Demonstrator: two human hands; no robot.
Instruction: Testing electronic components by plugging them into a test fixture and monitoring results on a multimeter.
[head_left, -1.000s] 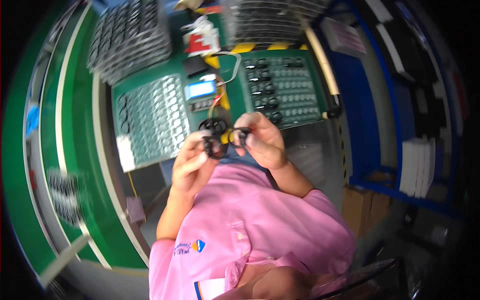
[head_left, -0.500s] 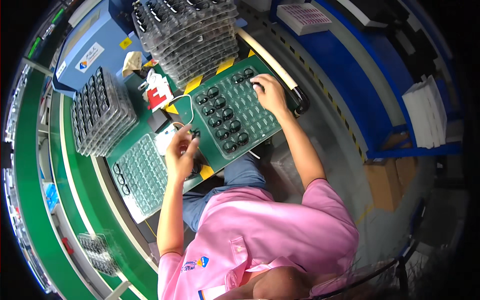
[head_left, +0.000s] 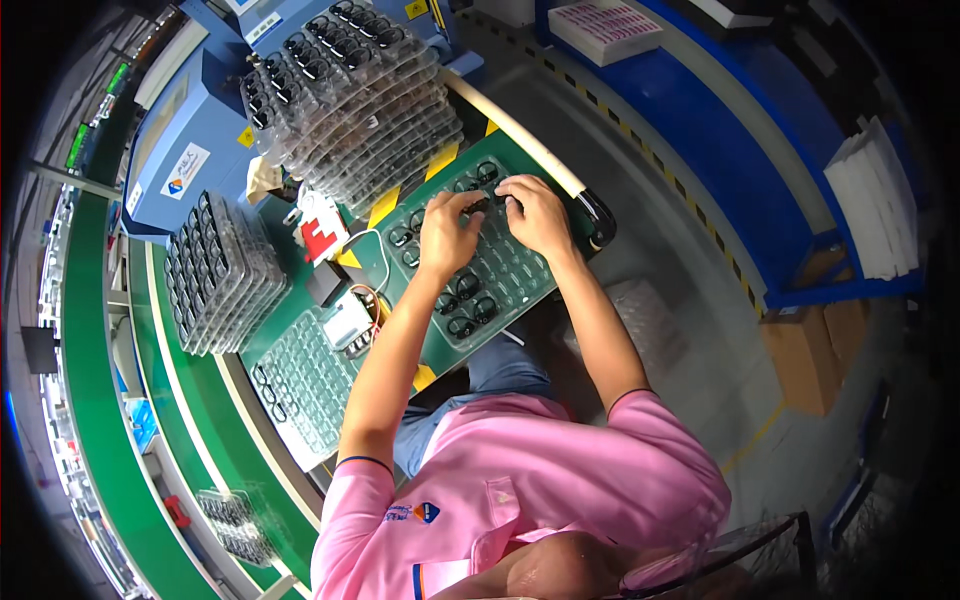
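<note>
A clear moulded tray [head_left: 520,290] lies on the green table, with several black ring-shaped parts [head_left: 467,287] in its pockets. Over its far half, my left hand [head_left: 450,235] pinches a small black ring-shaped part between thumb and fingers. Close beside it, my right hand [head_left: 540,217] bends over the tray's far right side, thumb and fingers closed around something dark that they mostly cover. Left of my left forearm is a second clear tray [head_left: 312,385], which carries a few black parts along its left edge.
A tall stack of filled clear trays [head_left: 375,130] stands at the back, and a shorter stack [head_left: 225,275] at the left. Between the two trays sit a small white device [head_left: 347,320] with wires and a red-and-white piece [head_left: 320,235]. A padded cream bar [head_left: 520,135] edges the table's right.
My left hand has moved from beside the white device to the far part of the tray, near my right hand. The right hand stays over the tray. The whole view has shifted somewhat.
</note>
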